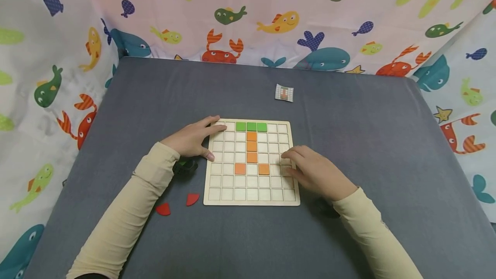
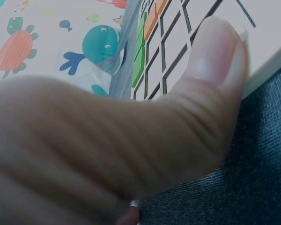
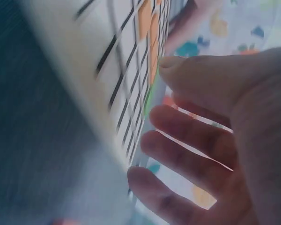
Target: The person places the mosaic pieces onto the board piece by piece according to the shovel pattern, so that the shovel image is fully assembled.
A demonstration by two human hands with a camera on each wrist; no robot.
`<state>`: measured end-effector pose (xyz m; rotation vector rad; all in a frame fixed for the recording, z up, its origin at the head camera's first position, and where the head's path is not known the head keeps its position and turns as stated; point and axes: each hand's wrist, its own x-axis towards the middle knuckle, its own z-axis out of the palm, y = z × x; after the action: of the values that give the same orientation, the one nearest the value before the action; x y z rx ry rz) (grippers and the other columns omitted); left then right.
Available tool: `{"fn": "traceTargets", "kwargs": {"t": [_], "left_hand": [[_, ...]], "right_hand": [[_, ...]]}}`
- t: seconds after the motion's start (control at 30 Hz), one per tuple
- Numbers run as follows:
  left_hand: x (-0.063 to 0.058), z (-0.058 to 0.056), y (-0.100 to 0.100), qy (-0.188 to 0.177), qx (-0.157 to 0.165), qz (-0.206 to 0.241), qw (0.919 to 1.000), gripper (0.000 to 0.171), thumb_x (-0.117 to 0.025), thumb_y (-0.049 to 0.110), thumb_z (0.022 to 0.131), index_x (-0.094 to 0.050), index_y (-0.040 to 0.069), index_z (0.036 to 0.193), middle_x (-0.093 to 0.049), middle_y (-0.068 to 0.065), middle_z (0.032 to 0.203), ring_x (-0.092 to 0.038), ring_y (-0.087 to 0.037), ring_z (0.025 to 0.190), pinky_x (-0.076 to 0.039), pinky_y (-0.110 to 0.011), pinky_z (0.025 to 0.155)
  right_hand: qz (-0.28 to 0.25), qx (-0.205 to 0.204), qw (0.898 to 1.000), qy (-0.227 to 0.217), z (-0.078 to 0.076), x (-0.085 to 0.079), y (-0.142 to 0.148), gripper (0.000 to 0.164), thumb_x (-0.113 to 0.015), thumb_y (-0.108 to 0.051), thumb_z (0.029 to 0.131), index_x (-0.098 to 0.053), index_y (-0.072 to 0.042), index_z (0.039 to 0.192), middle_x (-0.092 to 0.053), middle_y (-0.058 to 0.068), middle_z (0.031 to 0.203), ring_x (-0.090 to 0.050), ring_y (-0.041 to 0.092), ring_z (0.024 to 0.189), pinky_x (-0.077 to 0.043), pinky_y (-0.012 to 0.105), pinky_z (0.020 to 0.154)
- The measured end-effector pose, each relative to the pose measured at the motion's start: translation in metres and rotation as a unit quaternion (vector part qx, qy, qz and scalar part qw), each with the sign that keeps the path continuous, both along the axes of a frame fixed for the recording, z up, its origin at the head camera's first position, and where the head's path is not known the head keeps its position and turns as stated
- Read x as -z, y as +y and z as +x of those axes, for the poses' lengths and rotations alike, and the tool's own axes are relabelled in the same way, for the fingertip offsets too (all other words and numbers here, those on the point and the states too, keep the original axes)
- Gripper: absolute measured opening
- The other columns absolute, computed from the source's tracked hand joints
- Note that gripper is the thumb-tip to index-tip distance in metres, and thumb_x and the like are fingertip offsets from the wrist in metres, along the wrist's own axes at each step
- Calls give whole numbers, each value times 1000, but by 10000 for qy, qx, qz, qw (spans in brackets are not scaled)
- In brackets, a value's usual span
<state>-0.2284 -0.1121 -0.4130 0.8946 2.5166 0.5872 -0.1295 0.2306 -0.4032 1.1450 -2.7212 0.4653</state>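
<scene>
A pale wooden grid board (image 1: 252, 194) lies on the grey cloth. Three green squares (image 1: 251, 127) fill part of its far row, with orange squares (image 1: 252, 146) running down below them and two more set apart to either side. My left hand (image 1: 190, 137) rests spread at the board's far left corner; its thumb (image 2: 215, 61) lies on the board's edge in the left wrist view. Over the right edge, my right hand (image 1: 315, 170) has loosely bent, parted fingers (image 3: 178, 150), with nothing between them.
Two red quarter-round pieces (image 1: 192, 199) (image 1: 163, 209) lie left of the board's near corner. Something dark with a bit of green (image 1: 185, 166) sits partly under my left wrist. A small printed card (image 1: 284, 93) lies beyond the board. Patterned cloth (image 1: 248, 20) hangs behind the table.
</scene>
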Motion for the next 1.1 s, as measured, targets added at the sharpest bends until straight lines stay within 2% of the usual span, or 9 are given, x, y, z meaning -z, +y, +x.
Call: {"fn": "traceTargets", "kwargs": {"t": [0.23, 0.33, 0.47, 0.63, 0.9, 1.1], "left_hand": [[3, -1, -2, 5, -27, 9, 10000, 93, -84, 30, 71, -36, 15, 149, -17, -14, 158, -26, -35, 142, -33, -51, 108], [3, -1, -3, -11, -29, 39, 10000, 93, -84, 30, 71, -36, 15, 149, -17, -14, 158, -26, -35, 142, -33, -51, 109], [2, 0, -4, -33, -29, 93, 9999, 93, -84, 30, 71, -36, 14, 149, -17, -14, 158, -25, -36, 142, -33, -52, 108], [3, 0, -4, -35, -42, 71, 10000, 93, -84, 30, 71, -35, 15, 149, -17, -14, 158, -24, -36, 143, -32, -52, 108], [2, -1, -2, -31, -30, -8, 10000, 93, -84, 30, 71, -36, 15, 149, -17, -14, 159, -24, -35, 143, -32, -51, 109], [2, -1, -1, -42, -34, 42, 10000, 93, -84, 30, 71, -36, 15, 149, -17, -14, 158, -24, -35, 143, -32, -51, 109]], "right_hand": [[92, 832, 9964, -129, 12, 6, 47, 36, -77, -11, 80, -63, -5, 112, -60, 6, 107, -56, 20, 95, -49, 35, 79], [102, 1002, 9946, -250, 15, 9, 61, 37, -78, -10, 78, -63, -5, 111, -60, 7, 107, -55, 22, 98, -47, 37, 83], [139, 988, 9944, -343, 17, 13, 71, 32, -77, -5, 78, -64, -6, 107, -60, 6, 103, -55, 22, 96, -45, 37, 84], [175, 977, 9946, -306, 18, 16, 74, 27, -74, 0, 79, -65, -7, 103, -62, 5, 101, -57, 22, 94, -47, 38, 81], [-70, 846, 9963, -155, 16, 18, 75, 29, -76, 1, 77, -65, -8, 101, -62, 3, 98, -58, 19, 92, -45, 31, 82], [-251, 720, 9970, -123, 11, 13, 69, 31, -78, 1, 75, -65, -7, 102, -62, 1, 98, -58, 17, 91, -45, 29, 80]]}}
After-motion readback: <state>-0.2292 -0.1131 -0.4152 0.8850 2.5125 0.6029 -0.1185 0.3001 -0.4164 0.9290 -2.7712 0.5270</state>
